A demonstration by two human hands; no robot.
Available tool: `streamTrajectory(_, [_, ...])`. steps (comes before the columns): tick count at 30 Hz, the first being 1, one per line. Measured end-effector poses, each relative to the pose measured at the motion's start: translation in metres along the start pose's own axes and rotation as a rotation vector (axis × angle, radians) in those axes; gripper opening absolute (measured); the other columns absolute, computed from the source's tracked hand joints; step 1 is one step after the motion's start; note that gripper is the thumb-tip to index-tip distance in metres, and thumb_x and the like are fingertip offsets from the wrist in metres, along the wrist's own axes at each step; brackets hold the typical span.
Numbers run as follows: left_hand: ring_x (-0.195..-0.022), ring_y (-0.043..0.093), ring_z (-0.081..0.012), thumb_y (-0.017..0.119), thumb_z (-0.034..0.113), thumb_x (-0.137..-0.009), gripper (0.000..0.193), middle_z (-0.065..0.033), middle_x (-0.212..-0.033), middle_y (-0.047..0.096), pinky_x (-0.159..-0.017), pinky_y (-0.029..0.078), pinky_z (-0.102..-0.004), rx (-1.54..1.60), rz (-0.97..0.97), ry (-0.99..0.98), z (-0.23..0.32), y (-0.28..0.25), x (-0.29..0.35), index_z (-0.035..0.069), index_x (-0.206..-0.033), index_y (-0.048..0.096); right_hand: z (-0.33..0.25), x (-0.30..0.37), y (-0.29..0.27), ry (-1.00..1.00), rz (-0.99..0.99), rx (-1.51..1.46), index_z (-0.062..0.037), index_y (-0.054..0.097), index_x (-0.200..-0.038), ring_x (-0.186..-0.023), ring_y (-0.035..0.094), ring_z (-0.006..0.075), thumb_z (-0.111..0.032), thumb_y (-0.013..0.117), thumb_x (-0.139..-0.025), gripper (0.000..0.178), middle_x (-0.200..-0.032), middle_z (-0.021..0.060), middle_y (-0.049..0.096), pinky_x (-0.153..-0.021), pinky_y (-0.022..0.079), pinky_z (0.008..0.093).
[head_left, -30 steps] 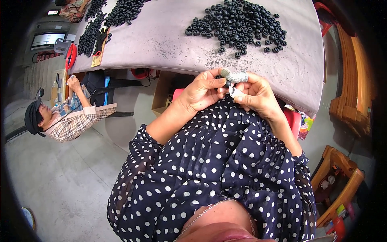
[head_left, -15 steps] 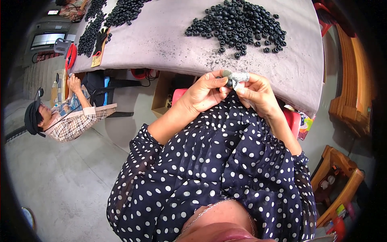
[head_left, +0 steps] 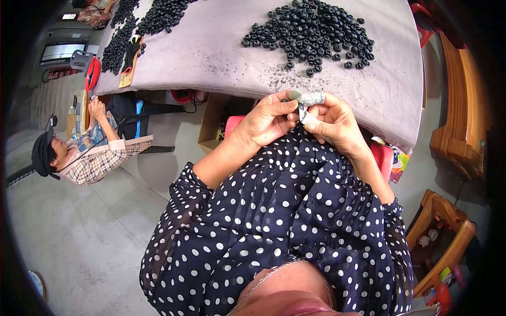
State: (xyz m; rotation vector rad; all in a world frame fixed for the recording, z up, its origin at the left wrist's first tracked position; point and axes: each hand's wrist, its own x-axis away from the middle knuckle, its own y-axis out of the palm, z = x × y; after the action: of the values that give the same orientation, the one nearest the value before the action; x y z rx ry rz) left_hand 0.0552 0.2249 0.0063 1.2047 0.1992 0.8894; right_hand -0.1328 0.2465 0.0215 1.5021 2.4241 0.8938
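My left hand (head_left: pixel 262 122) is closed in a pinch on a small black round piece, mostly hidden by the fingers. Its index fingertip looks grey. Close against it, my right hand (head_left: pixel 337 120) pinches a small flat, pale shiny piece (head_left: pixel 306 117) between thumb and fingers; its exact kind is too small to tell. A greyish wrap (head_left: pixel 312 98) covers the right index finger. Both hands meet just off the table's near edge, in front of my polka-dot top. Beyond them lies a pile of black ring-shaped pieces (head_left: pixel 311 34) with holes in their middles.
A grey cloth covers the table (head_left: pixel 211 58), with dark crumbs scattered near its edge. More black pieces (head_left: pixel 161 16) lie at the far left. Another person (head_left: pixel 95 152) in a checked shirt sits left. Below the table is a cardboard box (head_left: pixel 211 124); wooden furniture (head_left: pixel 458 105) stands right.
My right hand's thumb and the pale piece have shifted slightly down, showing more of that piece. The black piece is now more hidden. My left hand stays in nearly the same place.
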Motion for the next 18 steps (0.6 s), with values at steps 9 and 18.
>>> streamTrajectory(9, [-0.068,0.054,-0.0109,0.059,0.007,-0.085,0.015,-0.0066,-0.085,0.059,-0.061,0.050,-0.0226,0.019,-0.005,-0.027,-0.002,-0.007,-0.002,0.003,-0.099,0.056,0.009,-0.003,-0.007,-0.020,0.068,-0.151,-0.0013,0.058,-0.100,-0.052,0.046,0.0043,-0.009,0.063,-0.082,0.020,-0.075,0.0016,0.058,-0.043,0.036,0.0168])
streamTrajectory(18, [-0.076,0.060,-0.0186,0.049,0.022,-0.091,0.026,-0.0131,-0.091,0.061,-0.061,0.054,-0.0270,-0.020,0.104,0.027,0.038,-0.002,0.002,-0.002,-0.099,0.057,0.009,-0.006,-0.008,-0.140,0.179,-0.148,-0.0011,0.055,-0.107,-0.052,0.045,0.0055,-0.010,0.059,-0.085,0.024,-0.073,0.0003,0.054,-0.043,0.035,0.0179])
